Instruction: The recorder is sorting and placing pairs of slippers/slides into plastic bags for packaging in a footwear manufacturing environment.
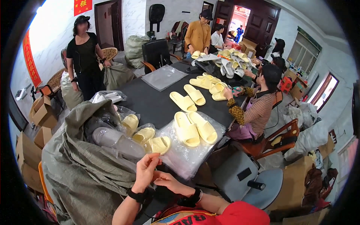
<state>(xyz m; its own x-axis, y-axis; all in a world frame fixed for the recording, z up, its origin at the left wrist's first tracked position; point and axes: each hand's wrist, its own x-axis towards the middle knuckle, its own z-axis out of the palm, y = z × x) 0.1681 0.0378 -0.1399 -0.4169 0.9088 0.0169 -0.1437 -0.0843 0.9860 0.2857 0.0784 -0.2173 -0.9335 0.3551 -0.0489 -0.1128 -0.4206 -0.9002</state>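
Observation:
My left hand (147, 169) is closed in a pinch at the table's near edge, just below a yellow slipper (159, 145). Anything between its fingertips is too small or clear to make out. Close by on the right, my right hand (170, 183) has its fingers curled in toward the left one; what they hold, if anything, is hidden. A pair of yellow slippers (187, 129) lies on a stack of clear plastic bags (180, 164). More slippers in clear bags, including a greyish pair (110, 139), spill from a large grey-green sack (80, 150) on my left.
The black table (144, 103) holds another yellow pair (187, 98), a flat stack of clear bags (164, 77) and a far slipper heap (232, 62). A seated co-worker (258, 105) handles slippers at right. A grey chair (240, 176) bears a phone and black cylinder.

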